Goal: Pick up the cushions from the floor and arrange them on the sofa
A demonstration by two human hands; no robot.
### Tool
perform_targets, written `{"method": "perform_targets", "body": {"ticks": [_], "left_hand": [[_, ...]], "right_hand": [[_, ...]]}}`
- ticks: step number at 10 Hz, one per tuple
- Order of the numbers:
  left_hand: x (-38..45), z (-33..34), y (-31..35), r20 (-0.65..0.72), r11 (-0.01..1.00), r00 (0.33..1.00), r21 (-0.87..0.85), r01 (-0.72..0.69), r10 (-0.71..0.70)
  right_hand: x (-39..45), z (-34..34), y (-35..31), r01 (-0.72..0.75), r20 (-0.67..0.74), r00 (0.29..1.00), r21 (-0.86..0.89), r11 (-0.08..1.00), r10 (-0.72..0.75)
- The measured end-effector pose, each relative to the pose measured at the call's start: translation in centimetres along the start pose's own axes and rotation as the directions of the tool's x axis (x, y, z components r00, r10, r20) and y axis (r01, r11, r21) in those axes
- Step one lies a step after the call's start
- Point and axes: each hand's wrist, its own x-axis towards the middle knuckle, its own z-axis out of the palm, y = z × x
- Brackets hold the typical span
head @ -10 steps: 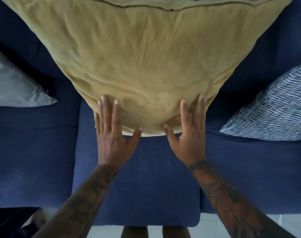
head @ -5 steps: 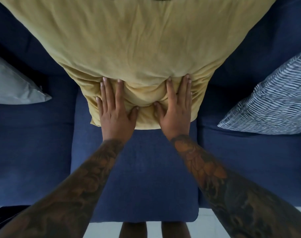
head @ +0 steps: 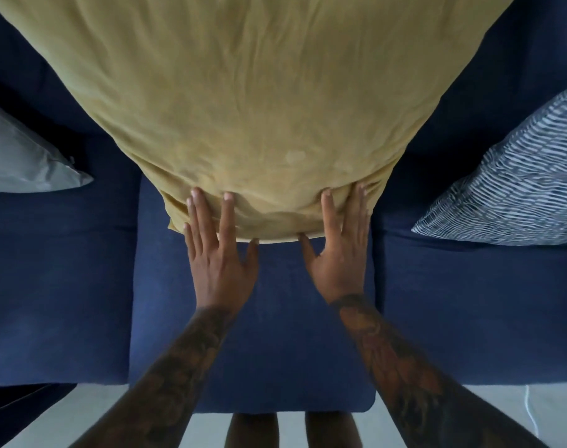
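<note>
Both hands, left hand (head: 219, 257) and right hand (head: 338, 253), press flat with released fingers on the yellow cushion (head: 259, 108), propped at twelve o'clock on the sofa (head: 253, 334). Settling step, probably; next, fetch another.

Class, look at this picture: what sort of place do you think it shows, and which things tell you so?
Probably a living room: a blue sofa, a yellow cushion propped on it, and a striped cushion.

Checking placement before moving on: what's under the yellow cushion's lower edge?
The yellow cushion sits on the sofa's middle seat pad. Left hand and right hand press its edge. The backrest behind is covered.
</note>
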Motion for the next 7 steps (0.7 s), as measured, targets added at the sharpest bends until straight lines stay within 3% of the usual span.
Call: {"method": "perform_targets", "body": {"ticks": [4, 7], "left_hand": [[3.9, 1.4, -0.3, 0.086, 0.999, 0.996, 0.02, 0.031, -0.032], [-0.2, -6.3, 0.9, 0.265, 1.0, 0.964, -0.029, 0.009, -0.001]], "right_hand": [[3.3, 1.9, -0.8, -0.052, 0.125, 0.99, -0.077, 0.996, 0.061], [-0.8, -5.2, -2.8, -0.04, 0.252, 0.965, -0.114, 0.993, 0.068]]}}
